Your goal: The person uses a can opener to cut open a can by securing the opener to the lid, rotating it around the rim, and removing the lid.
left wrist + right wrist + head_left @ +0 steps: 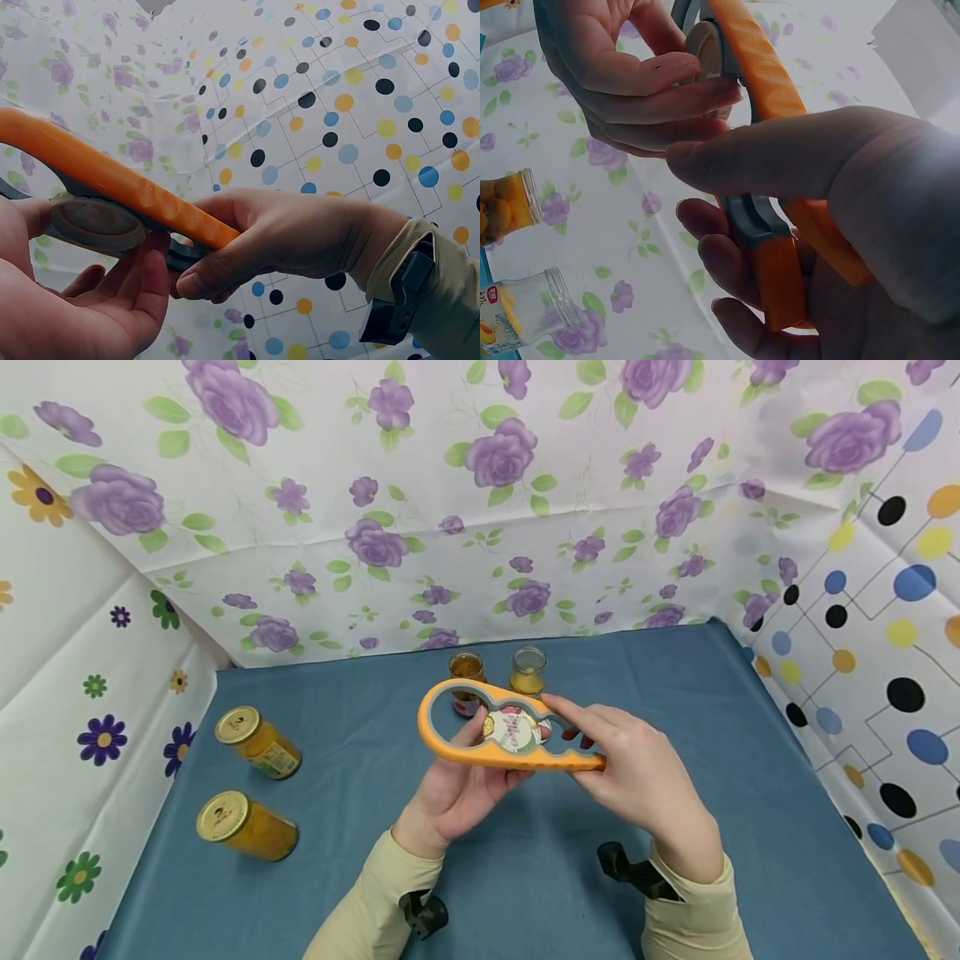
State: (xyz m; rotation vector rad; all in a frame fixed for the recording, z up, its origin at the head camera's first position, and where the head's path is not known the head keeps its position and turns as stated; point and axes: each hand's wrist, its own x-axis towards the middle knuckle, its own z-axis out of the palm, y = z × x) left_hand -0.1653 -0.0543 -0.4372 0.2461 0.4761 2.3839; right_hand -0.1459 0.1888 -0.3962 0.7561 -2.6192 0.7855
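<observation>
An orange and grey jar opener with rounded openings is held up over the table in the head view. My right hand grips its handle end, thumb on one side and fingers on the other in the right wrist view. A round jar lid with a printed top sits against the opener's middle opening. From below, my left hand pinches this lid between thumb and fingers. Its plain underside faces the left wrist camera. The opener's orange edge runs above the lid there.
Two lidless glass jars stand at the back, one with dark contents and one with a little yellow. Two lidded jars of orange-yellow food, a rear one and a front one, are at the left on the blue tablecloth.
</observation>
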